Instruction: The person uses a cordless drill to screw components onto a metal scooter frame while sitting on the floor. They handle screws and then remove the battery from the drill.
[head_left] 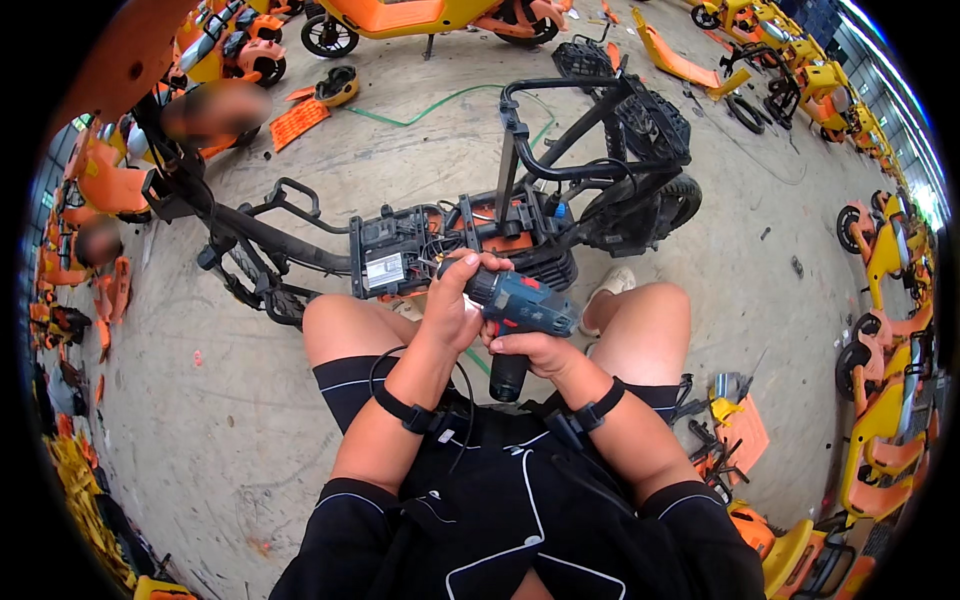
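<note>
I hold a blue and black cordless drill (537,304) above my lap, its front end toward the left and its dark battery end (509,378) hanging down. My left hand (453,306) is closed around the chuck end. Around the grip, below the drill's body, my right hand (533,350) is wrapped. Just beyond the hands stands a stripped black scooter frame (505,170), with an exposed bay of wires and a boxy module (384,268) bearing a white label. Whether a bit sits in the chuck is hidden by my left fingers.
The frame's rear wheel (680,205) is at the right, its front fork at the left. Yellow and orange scooters (885,265) line both sides. A helmet (338,86), an orange panel (299,122), a green strap (395,122) and loose parts (738,430) lie on the concrete floor.
</note>
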